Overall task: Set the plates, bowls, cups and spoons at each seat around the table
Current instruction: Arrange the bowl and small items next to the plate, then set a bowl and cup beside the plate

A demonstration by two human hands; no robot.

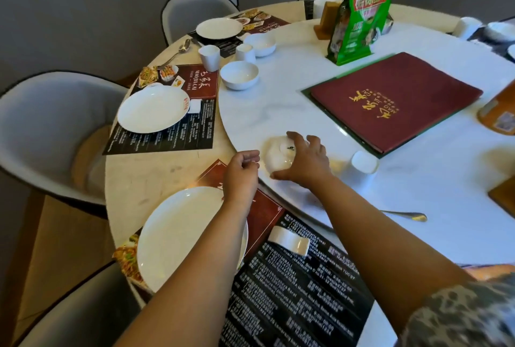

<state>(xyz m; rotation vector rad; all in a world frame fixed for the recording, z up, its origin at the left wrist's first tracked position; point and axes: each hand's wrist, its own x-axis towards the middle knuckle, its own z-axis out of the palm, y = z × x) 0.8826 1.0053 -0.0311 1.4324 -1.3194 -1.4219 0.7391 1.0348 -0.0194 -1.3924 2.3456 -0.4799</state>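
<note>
White bowl (276, 158) under the right hand (305, 162); white plate (178, 235) below the left hand (241, 172). Beyond the hands, a dark red menu (395, 101) with gold lettering and a green bag (359, 12).

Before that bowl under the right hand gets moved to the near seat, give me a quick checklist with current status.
1. Right hand on the bowl: ok, fingers over its rim.
2. Firm grip: cannot tell.
3. Left hand free: ok, loosely curled, holding nothing visible.
4. Near plate set on its placemat: ok.
5. Spoon at hand: ok, on the turntable's edge.
6. Cup clear of the bowl: ok, apart to its right.
</note>
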